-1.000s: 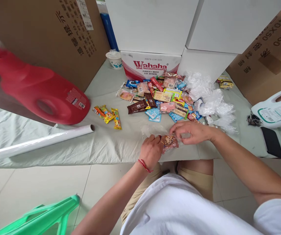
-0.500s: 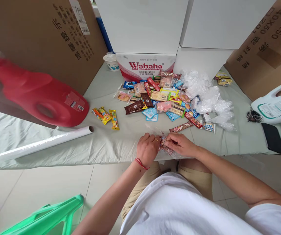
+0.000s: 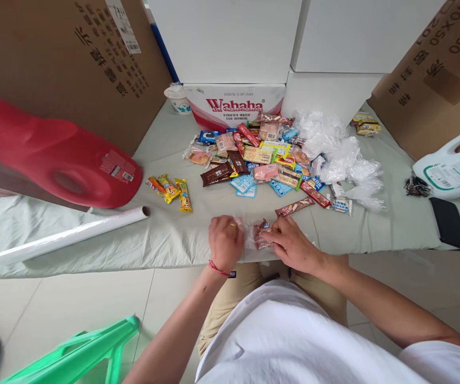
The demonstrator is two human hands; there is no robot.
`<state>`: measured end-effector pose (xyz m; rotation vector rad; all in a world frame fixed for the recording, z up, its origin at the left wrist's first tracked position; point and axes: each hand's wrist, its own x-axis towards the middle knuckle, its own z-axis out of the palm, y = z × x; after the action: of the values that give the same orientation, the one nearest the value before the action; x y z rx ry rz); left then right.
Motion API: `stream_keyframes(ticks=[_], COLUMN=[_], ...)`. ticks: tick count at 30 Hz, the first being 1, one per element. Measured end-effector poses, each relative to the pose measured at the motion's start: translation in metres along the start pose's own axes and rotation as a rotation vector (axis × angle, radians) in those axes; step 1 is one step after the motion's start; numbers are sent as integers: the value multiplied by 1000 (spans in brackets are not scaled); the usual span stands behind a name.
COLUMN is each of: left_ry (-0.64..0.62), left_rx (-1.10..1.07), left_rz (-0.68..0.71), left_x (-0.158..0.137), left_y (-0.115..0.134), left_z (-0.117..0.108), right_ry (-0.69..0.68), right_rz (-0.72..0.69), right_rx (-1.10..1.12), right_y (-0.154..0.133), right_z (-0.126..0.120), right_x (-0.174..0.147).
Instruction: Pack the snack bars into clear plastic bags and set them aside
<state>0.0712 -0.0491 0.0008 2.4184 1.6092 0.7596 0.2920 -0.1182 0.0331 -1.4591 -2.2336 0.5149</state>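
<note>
At the table's front edge, my left hand (image 3: 225,242) is closed on the gathered end of a clear plastic bag (image 3: 249,234). A reddish-brown snack packet (image 3: 260,233) shows through the film, between my two hands. My right hand (image 3: 292,242) has its thumb and fingers closed on the right part of the bag, over the packet. Just beyond my right hand lies a long brown snack bar (image 3: 294,207). A mixed pile of wrapped snacks (image 3: 258,154) spreads behind it, with crumpled clear bags (image 3: 346,160) along its right side.
Several small yellow packets (image 3: 172,191) and a white roll (image 3: 73,234) lie left, near a red jug (image 3: 65,160). Right are a white detergent bottle (image 3: 454,165) and a black phone (image 3: 449,223). A Wahaha carton (image 3: 234,106) and paper cup (image 3: 179,100) stand behind; a green stool (image 3: 78,354) below.
My left hand has moved left, away from my right hand, drawing out the bag's end. More of the brown packet now shows between them.
</note>
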Motion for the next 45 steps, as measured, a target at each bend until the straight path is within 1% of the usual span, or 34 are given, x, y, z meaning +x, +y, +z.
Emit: stream_keyframes(ticks=[2,3,4,6,8,10,12,14,15,16,17,20,22,23,25,26,29,30,31,32,33,34,35,36,37,38,40,41,43,45], left_ry=[74,87,82,31,-36,-110,-193,-266,-295,-325,-359,-439,-417,-392,-343,-316,-222,-200,-193,-199,-212,-229,-246,-258,-264,-263,-241,-220,-160,-88], left_rx=[-52,-75,-105,-202,-328,-391,-356,-320,-334,-377,-447,-745,-929,-991,-1023,-994,-784,-694,-599,-496,-386,-275,-171,-83,-16,31,84,96,107,110], left_rz=[-151,-228,-295,-382,-430,-451,-409,-324,-302,-309,-349,-542,-620,-628,-582,-529,-288,-208,-139,-84,-44,-13,12,35,56,76,111,129,165,205], left_x=[-3,-4,-5,-6,-6,-5,-4,-6,-7,-8,-9,-8,-5,-2,2,4,2,0,-3,-6,-10,-13,-16,-18,-20,-22,-24,-25,-28,-29], left_y=[-12,-16,-19,-19,-15,-8,-3,2,4,5,7,18,30,38,53,61,76,79,81,83,85,86,88,90,91,93,94,95,94,93], left_z=[0,-1,-3,-7,-12,-17,-21,-26,-29,-33,-36,-44,-43,-40,-32,-27,-13,-9,-7,-5,-3,-2,-2,-1,0,1,3,5,8,11], right_ry=[-22,-33,-44,-61,-69,-66,-52,-25,-11,0,7,16,29,39,49,43,-30,-33,-2,63,150,236,286,285,233,152,-6,-39,-3,101], right_rz=[-9,-9,-9,-7,-9,-19,-35,-44,-44,-43,-43,-57,-68,-71,-77,-82,-99,-73,-16,71,177,284,373,438,479,499,494,486,483,515], right_rx=[-27,-48,-71,-107,-113,-100,-89,-83,-83,-83,-82,-67,-49,-39,-6,26,234,336,428,488,497,457,388,313,250,205,153,133,125,166], right_y=[-1,-2,-3,-4,-5,-4,-2,1,2,3,5,6,5,3,2,2,14,21,29,38,47,55,61,65,68,70,70,70,70,68], right_z=[-2,-3,-4,-5,-5,-4,-3,-2,-1,-1,0,2,5,7,7,4,-18,-29,-40,-51,-60,-66,-68,-67,-64,-58,-48,-44,-42,-44], right_x=[-3,-4,-4,-5,-4,-4,-5,-6,-7,-8,-9,-9,-8,-8,-7,-6,-5,-5,-5,-5,-4,-4,-5,-6,-8,-10,-18,-22,-30,-35])
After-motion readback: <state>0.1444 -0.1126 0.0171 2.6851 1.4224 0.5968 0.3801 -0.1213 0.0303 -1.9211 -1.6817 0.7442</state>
